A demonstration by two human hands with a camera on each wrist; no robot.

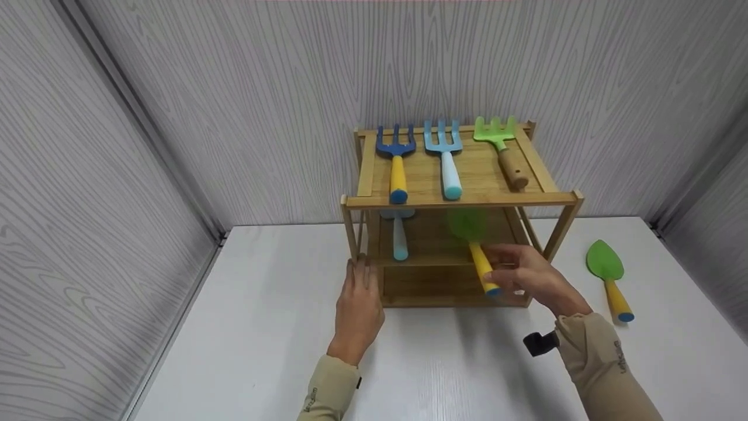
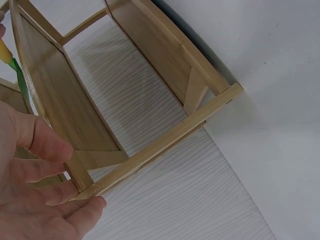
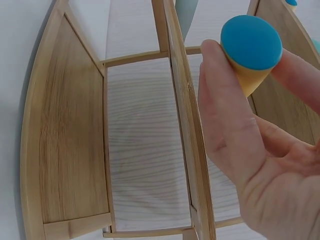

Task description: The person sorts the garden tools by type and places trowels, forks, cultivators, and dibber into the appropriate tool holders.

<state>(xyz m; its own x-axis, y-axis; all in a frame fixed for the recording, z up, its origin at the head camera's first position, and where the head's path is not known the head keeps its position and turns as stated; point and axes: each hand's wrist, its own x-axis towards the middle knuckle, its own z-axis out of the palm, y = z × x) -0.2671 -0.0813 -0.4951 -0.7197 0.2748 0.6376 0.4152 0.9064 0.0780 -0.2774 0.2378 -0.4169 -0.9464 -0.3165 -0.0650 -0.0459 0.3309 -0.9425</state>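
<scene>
My right hand (image 1: 529,276) grips the yellow handle of a hand trowel (image 1: 482,269), whose blue end cap also fills part of the right wrist view. The trowel's green blade reaches in over the middle shelf of a wooden rack (image 1: 461,202), under the top board. With its fingers nearly straight, my left hand (image 1: 359,304) touches the rack's left front post at middle-shelf height. Left of the held trowel, a tool with a pale blue handle (image 1: 400,238) lies on the middle shelf; its head is partly hidden by the top board.
Three hand forks lie along the top board: dark blue with yellow handle (image 1: 397,169), light blue (image 1: 449,166), green with wooden handle (image 1: 511,164). Right of the rack, another green trowel (image 1: 608,269) lies on the white table (image 1: 280,327). Grey wood-grain panels (image 1: 280,105) stand behind and beside.
</scene>
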